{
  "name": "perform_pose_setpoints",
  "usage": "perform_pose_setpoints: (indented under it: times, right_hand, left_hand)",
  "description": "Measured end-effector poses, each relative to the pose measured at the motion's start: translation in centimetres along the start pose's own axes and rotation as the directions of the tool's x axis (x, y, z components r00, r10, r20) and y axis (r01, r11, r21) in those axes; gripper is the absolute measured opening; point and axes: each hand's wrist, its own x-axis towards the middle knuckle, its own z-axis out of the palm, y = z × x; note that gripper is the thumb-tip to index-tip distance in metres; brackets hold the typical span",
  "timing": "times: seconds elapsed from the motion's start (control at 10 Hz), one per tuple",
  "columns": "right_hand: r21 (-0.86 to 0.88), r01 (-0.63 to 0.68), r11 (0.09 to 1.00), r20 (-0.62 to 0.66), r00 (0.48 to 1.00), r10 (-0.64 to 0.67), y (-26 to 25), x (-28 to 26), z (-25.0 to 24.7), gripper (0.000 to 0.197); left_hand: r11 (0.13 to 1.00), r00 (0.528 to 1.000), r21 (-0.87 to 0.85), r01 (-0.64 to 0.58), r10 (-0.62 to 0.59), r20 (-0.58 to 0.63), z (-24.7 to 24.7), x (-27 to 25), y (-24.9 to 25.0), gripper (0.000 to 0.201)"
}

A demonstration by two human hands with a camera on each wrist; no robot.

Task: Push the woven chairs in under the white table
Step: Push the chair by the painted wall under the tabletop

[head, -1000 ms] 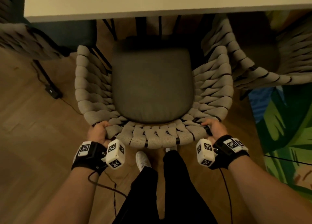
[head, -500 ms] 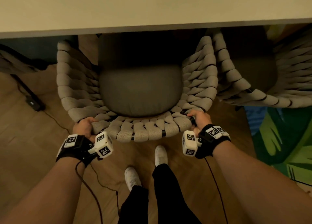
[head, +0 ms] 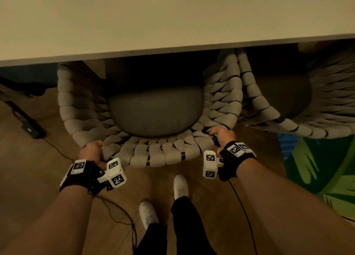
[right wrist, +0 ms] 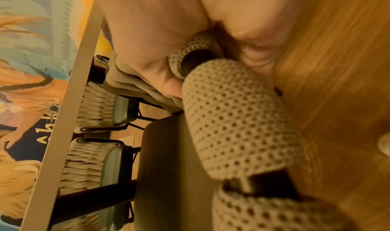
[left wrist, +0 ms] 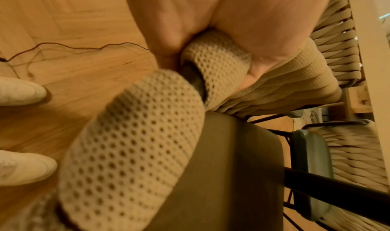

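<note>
The white table fills the far half of the view, its near edge running across above the chairs. Below it lies a wooden floor, with a green leaf-patterned rug on the right.

The woven chair stands in the middle with its front half under the tabletop; only the near part of its grey cushion and the curved back rim stick out toward the person. A second woven chair sits just to its right, also partly under the table, the two armrests close together.

The person stands near the chair back in black trousers and white shoes.

The left hand grips the left end of the back rim, fingers curled round the padded weave, thumb on the outer side. The right hand grips the right end the same way, fingers wrapped over the weave and the dark frame tube. Both wrists carry black straps with white marker cubes.

A small black box on a cable lies on the floor at the left.
</note>
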Motion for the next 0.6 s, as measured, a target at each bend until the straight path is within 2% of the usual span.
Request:
perform_pose_setpoints:
  times: [0.1,0.2,0.3,0.4,0.5,0.6]
  right_hand:
    - [-0.005,0.014,1.000,0.037,0.999,-0.014,0.3,0.3,-0.2,0.045]
    - [-0.040,0.032,0.999,0.085,0.996,-0.029,0.3,0.2,-0.6,0.043]
    - [-0.070,0.040,0.997,0.137,0.990,-0.031,0.2,0.1,-1.1,0.047]
    - [-0.081,0.043,0.996,0.162,0.986,-0.029,0.1,0.0,-1.4,0.048]
    - [-0.073,0.030,0.997,0.163,0.987,-0.018,-0.1,0.1,-1.4,0.045]
    - [-0.085,0.028,0.996,0.155,0.988,-0.014,-0.2,0.4,-1.4,0.044]
  left_hand:
    - [0.998,1.000,-0.066,-0.016,0.018,0.026,-0.1,0.6,-0.5,0.034]
    - [0.989,0.996,-0.143,0.023,-0.010,0.089,-0.6,0.6,-0.8,0.046]
    - [0.975,0.991,-0.220,0.021,0.009,0.132,-1.0,0.0,-1.5,0.028]
    - [0.980,0.993,-0.177,-0.092,0.103,0.057,-1.0,0.0,-1.9,0.050]
    - [0.977,0.991,-0.173,-0.127,0.132,0.021,-0.8,0.1,-1.6,0.051]
    - [0.982,0.992,-0.158,-0.099,0.110,0.059,-1.0,0.6,-1.2,0.050]
